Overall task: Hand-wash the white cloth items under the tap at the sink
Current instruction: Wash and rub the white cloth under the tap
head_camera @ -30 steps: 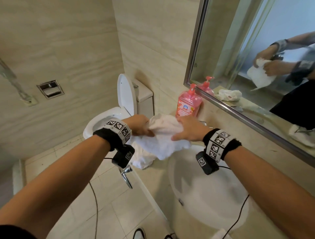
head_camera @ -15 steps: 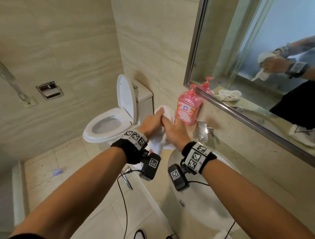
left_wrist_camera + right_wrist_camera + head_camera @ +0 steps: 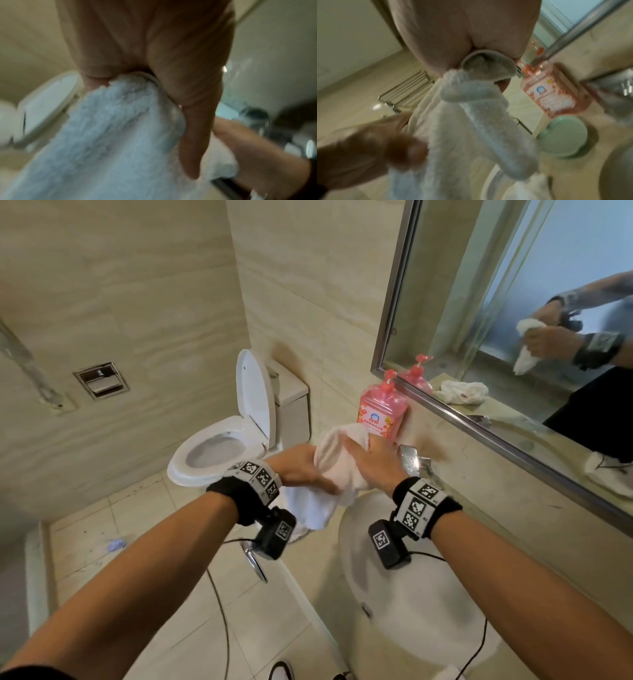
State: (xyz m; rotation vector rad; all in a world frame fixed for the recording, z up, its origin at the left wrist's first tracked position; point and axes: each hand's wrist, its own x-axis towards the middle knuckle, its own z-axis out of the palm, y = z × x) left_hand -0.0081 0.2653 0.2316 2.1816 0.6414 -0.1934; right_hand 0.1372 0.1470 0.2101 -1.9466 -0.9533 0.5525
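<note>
Above the surface left of the sink (image 3: pixel 404 604), both hands, left hand (image 3: pixel 301 465) and right hand (image 3: pixel 371 463), clutch one white cloth (image 3: pixel 337 474) mid-rub; tap (image 3: pixel 409 458) shows no water, second cloth (image 3: pixel 448 674) waits near, so washing looks partway.

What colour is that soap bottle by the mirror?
The plastic pump soap bottle is pink, clearest in the head view.

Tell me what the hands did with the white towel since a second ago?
Both hands drew together, gathering the spread white towel into a bunch. The left hand and right hand keep their grip on it, left of the sink. The pink soap bottle stayed put.
</note>
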